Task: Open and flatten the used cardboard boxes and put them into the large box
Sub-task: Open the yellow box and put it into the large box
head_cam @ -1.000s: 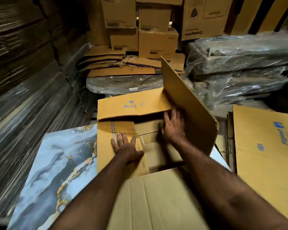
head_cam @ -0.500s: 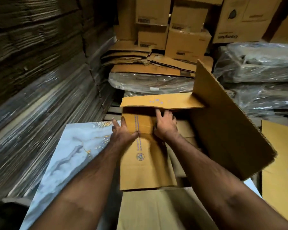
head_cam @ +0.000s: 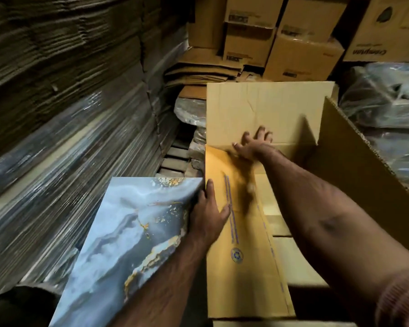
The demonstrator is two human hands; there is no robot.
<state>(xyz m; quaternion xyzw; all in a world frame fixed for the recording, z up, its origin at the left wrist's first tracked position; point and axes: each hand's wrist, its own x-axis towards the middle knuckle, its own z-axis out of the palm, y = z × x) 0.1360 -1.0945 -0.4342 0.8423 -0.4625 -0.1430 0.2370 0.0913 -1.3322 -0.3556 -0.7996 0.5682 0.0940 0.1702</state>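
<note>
A flattened brown cardboard box (head_cam: 243, 267) with blue printed lines and a round emblem lies inside the large open box (head_cam: 364, 166). My left hand (head_cam: 210, 218) rests on the flattened piece's left edge, thumb on top and fingers over the side. My right hand (head_cam: 253, 145) presses with spread fingers against the far flap (head_cam: 269, 109), which stands pushed back. More flat cardboard (head_cam: 293, 263) lies lower in the large box. The large box's right flap rises steeply beside my right forearm.
A blue-grey marbled panel (head_cam: 132, 237) with gold veins leans at the left of the box. Plastic-wrapped stacks of flat cardboard (head_cam: 57, 149) fill the left side. Closed cartons (head_cam: 302, 53) are piled at the back, wrapped bundles (head_cam: 387, 109) at the right.
The far flap, folded forward before, is now pushed up and back by my right hand. My left hand slid down to the flattened piece's left edge. The view moved closer and leftward.
</note>
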